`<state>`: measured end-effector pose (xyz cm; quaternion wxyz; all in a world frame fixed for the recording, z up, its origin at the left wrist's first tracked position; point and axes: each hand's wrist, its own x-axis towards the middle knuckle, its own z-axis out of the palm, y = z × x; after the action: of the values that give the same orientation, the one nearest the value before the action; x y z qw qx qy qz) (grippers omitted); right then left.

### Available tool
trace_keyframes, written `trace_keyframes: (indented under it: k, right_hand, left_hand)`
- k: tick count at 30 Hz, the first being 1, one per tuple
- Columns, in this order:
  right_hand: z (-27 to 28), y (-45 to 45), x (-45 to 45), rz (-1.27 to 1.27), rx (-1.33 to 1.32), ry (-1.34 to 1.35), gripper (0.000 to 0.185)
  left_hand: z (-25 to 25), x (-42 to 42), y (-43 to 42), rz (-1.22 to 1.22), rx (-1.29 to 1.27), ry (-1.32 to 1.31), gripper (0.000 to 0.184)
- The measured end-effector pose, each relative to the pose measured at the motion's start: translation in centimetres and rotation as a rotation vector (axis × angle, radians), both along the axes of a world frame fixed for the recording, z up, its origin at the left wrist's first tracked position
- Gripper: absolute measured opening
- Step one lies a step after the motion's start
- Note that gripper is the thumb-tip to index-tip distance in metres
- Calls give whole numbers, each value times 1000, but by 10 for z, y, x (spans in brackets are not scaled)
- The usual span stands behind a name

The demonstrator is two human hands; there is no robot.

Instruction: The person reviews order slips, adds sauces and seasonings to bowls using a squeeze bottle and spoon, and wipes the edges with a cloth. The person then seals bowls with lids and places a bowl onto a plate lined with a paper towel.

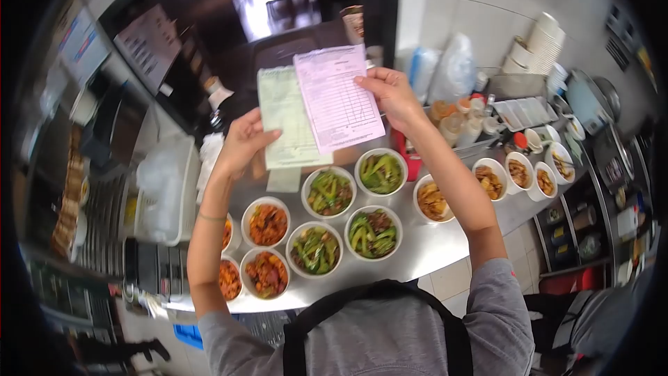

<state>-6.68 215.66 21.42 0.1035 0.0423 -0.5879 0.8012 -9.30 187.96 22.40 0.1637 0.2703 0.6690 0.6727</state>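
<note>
- The left hand (242, 141) pinches the green sheet (280, 115) at its left edge, thumb in front and fingers mostly behind.
- The right hand (395, 97) pinches the pink sheet (337, 104) near its upper right edge, thumb on the printed face.
- Both sheets are raised above the far side of the desk (438, 247), the pink sheet slanted and overlapping the right part of the green sheet. The pink sheet bears printed lines and a grid; its words are too small to read.
- A pale slip (284, 180) shows just below the green sheet; whether it touches that sheet cannot be told.
- Four bowls of greens (314, 249) sit close together on the desk, below the sheets in the view.
- To their left are four bowls of red food (265, 273), two of them partly hidden by the left arm.
- To their right, bowls of brown food (489, 179) run toward the far right, the nearest partly behind the right forearm.
- Bottles (467, 124) stand behind that row, near a clear bag (456, 69) and stacked white cups (543, 45).
- A white tub (182, 198) is left of the left arm.
- Another person (612, 320) in grey is at the right edge.
</note>
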Motion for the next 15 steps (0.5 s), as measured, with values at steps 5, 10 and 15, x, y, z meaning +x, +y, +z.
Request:
trace_keyframes:
  k: [5,10,15]
  right_hand:
    - [17,103,11,-129,98,14,12]
    - [53,256,38,-275,142,28,16]
    - [88,400,61,-492,283,-8,16]
  left_hand:
    - [16,22,76,-91,75,30,88]
    - [11,23,180,-172,122,138,83]
    - [22,31,282,-185,77,156,57]
